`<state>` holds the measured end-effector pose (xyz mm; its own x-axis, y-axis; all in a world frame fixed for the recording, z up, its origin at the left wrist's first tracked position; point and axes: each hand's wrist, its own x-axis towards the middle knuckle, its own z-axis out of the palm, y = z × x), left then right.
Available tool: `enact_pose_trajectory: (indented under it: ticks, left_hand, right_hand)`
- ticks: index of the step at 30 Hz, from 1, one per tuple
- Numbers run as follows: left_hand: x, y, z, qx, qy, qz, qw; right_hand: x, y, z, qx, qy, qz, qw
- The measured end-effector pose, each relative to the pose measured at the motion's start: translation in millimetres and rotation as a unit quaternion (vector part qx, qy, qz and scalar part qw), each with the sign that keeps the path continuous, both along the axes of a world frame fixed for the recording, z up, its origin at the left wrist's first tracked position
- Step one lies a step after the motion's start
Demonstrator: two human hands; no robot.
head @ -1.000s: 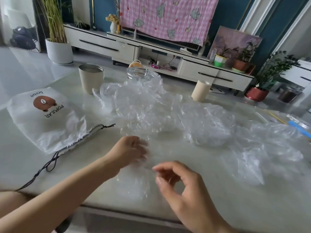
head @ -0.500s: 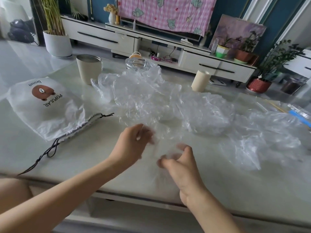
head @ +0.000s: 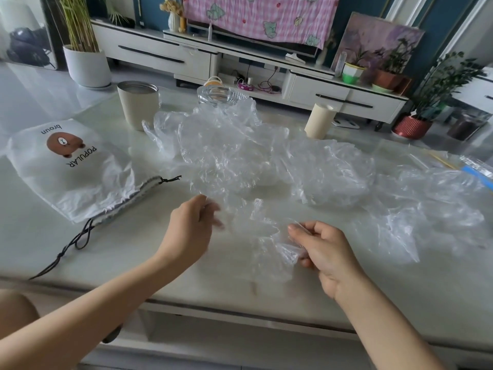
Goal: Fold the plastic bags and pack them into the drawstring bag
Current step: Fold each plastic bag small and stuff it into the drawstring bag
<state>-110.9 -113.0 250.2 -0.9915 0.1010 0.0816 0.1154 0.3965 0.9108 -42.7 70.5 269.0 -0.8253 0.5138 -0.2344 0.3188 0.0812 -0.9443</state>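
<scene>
Several crumpled clear plastic bags [head: 280, 161] lie spread across the middle and right of the pale table [head: 138, 252]. One clear bag [head: 256, 231] is stretched between my hands near the front edge. My left hand [head: 190, 231] pinches its left edge, fingers blurred. Curled fingers of my right hand [head: 320, 249] grip its bunched right end. A white drawstring bag [head: 72, 166] with a brown bear print lies flat at the left, its black cord [head: 66, 247] trailing toward the table's front edge.
A beige cup [head: 137, 105] with a metal rim, a glass dish [head: 218, 96] and a cream cylinder [head: 318, 121] stand along the far side of the table. A blue-edged packet [head: 477, 169] lies at the far right. Beyond are a TV cabinet and potted plants.
My hands have drawn apart, the right one moving right with the bag's end bunched in it, and the clear bag now spans between them. The camera has tilted slightly.
</scene>
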Motion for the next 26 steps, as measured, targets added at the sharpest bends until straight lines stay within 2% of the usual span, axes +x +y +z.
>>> enact_pose_trajectory:
  ticks: [2, 4, 5, 7, 9, 10, 11, 12, 14, 15, 18, 19, 22, 24, 26]
  left_hand:
    - [-1, -1, 1, -0.017, -0.034, -0.007, 0.999]
    - [2, -2, 3, -0.094, -0.057, -0.025, 0.994]
    - [4, -2, 5, -0.176, -0.03, -0.022, 0.984]
    - [7, -5, 8, -0.291, 0.133, 0.019, 0.947]
    - [12, -4, 13, -0.268, 0.29, 0.011, 0.919]
    - [14, 0, 14, -0.238, 0.326, -0.011, 0.915]
    - [15, 4, 11, -0.21, 0.318, -0.055, 0.923]
    - [17, 9, 8, -0.189, 0.291, -0.111, 0.931]
    - [16, 18, -6, -0.191, 0.232, -0.214, 0.929]
    - [14, 20, -16, -0.229, 0.219, -0.248, 0.916]
    - [2, 16, -40, -0.371, 0.254, -0.258, 0.855]
    - [0, 14, -42, -0.398, 0.254, -0.249, 0.846]
    - [1, 10, -42, -0.418, 0.252, -0.22, 0.845]
    - [2, 6, -39, -0.403, 0.227, -0.225, 0.858]
    - [2, 6, -42, -0.42, 0.222, -0.218, 0.853]
  right_hand:
    - [-4, 5, -6, 0.101, 0.014, 0.008, 0.995]
    - [-8, 10, -11, 0.23, 0.001, 0.024, 0.973]
    - [-9, 12, -13, 0.283, -0.016, 0.027, 0.959]
    - [-10, 13, -12, 0.351, 0.0, -0.001, 0.936]
    - [-6, 4, -3, 0.424, 0.122, -0.047, 0.896]
    - [-2, -6, 2, 0.455, 0.184, -0.047, 0.87]
    - [2, -17, 2, 0.465, 0.234, -0.018, 0.854]
    - [4, -28, -1, 0.446, 0.249, 0.034, 0.859]
    - [3, -47, -15, 0.369, 0.187, 0.162, 0.896]
    - [2, -52, -23, 0.366, 0.147, 0.21, 0.895]
    - [-8, -47, -43, 0.46, 0.078, 0.265, 0.844]
    - [-10, -40, -44, 0.497, 0.04, 0.271, 0.823]
    - [-9, -18, -43, 0.553, -0.034, 0.286, 0.782]
    - [-4, -4, -40, 0.557, -0.071, 0.296, 0.773]
    - [-2, 11, -38, 0.553, -0.096, 0.298, 0.772]
